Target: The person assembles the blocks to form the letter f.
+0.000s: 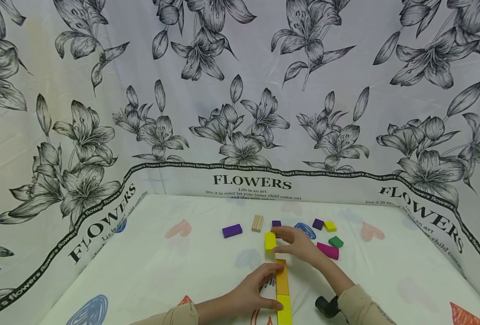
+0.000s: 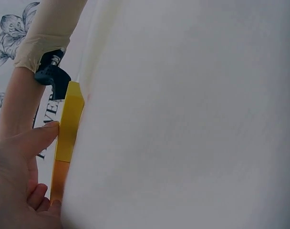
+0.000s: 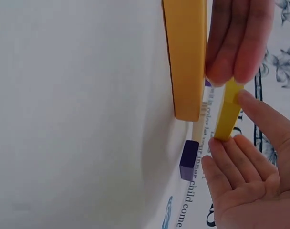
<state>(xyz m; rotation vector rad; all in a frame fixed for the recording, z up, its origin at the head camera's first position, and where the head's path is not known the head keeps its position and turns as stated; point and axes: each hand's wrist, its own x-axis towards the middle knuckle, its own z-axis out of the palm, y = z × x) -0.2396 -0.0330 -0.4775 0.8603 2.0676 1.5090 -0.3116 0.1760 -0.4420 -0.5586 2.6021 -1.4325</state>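
In the head view, my right hand (image 1: pixel 295 243) pinches a yellow block (image 1: pixel 270 243) by its ends, between thumb and fingertips. The right wrist view shows this yellow block (image 3: pixel 229 112) between the thumb and the curled fingers. My left hand (image 1: pixel 252 291) spans two blocks that lie end to end in a row. Its fingers are at the far end of the orange block (image 1: pixel 282 280), and its thumb rests against the side of a nearer yellow block (image 1: pixel 284 311). The left wrist view shows the thumb on that yellow block (image 2: pixel 69 125), with the orange block (image 2: pixel 59 179) adjoining it.
Beyond the hands lie a long purple block (image 1: pixel 232 231), a striped wooden bundle (image 1: pixel 258 223) and a small purple block (image 1: pixel 277 223). Right of them are another purple block (image 1: pixel 318 224), a small yellow block (image 1: pixel 330 226), a green block (image 1: pixel 336 242) and a magenta block (image 1: pixel 328 251).
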